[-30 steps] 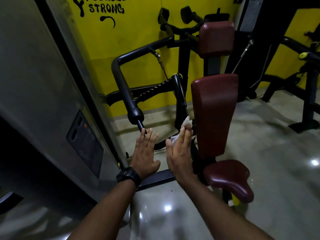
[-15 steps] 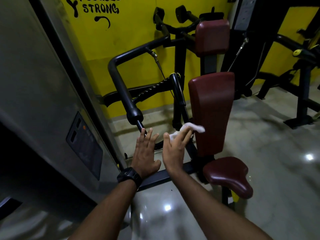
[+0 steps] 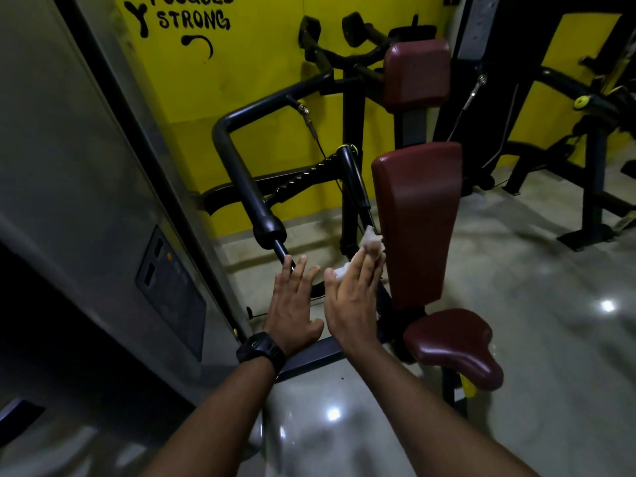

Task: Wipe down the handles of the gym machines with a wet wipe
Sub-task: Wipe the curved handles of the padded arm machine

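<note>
A yellow wall with black letters fills the upper frame; the glossy grey floor at lower right shows light spots.

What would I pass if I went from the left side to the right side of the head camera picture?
Grey control panel → left hand → right hand → maroon back pad → black machine frame at the far right.

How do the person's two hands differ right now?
The left hand wears a black watch at the wrist; the right hand wears none. The right hand has a white wipe under its fingers; the left hand holds nothing. Both have straight fingers, backs toward the camera.
</note>
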`<state>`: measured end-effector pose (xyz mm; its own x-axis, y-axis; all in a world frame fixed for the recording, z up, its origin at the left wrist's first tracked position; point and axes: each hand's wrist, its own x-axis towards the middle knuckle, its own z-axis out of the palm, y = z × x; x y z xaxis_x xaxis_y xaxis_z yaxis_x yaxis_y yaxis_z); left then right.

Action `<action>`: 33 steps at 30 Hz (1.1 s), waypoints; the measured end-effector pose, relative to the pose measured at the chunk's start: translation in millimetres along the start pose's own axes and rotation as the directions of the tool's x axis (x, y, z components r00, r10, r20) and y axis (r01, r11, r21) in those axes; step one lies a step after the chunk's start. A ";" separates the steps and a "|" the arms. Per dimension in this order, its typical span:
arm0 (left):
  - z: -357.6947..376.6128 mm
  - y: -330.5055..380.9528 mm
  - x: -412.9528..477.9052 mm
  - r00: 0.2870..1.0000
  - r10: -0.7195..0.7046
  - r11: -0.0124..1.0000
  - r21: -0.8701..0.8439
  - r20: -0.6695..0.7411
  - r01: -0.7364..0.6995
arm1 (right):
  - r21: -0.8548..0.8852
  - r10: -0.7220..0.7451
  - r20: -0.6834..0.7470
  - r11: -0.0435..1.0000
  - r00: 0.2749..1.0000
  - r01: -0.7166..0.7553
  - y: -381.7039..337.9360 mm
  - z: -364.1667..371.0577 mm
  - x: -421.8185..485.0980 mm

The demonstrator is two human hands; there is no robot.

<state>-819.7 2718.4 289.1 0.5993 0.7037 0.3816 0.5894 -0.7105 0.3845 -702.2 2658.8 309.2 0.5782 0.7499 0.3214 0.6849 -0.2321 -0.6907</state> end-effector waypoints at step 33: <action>-16.5 27.0 70.4 0.998 -0.034 0.988 0.154 0.053 0.026 | -0.088 -0.322 -0.004 0.943 0.947 0.321 0.7 -27.9 127.6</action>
<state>-770.5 2748.9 340.2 0.6066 0.7264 0.3230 0.6811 -0.6844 0.2601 -615.6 2737.0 367.8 0.3282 0.7822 0.5295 0.8704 -0.0326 -0.4912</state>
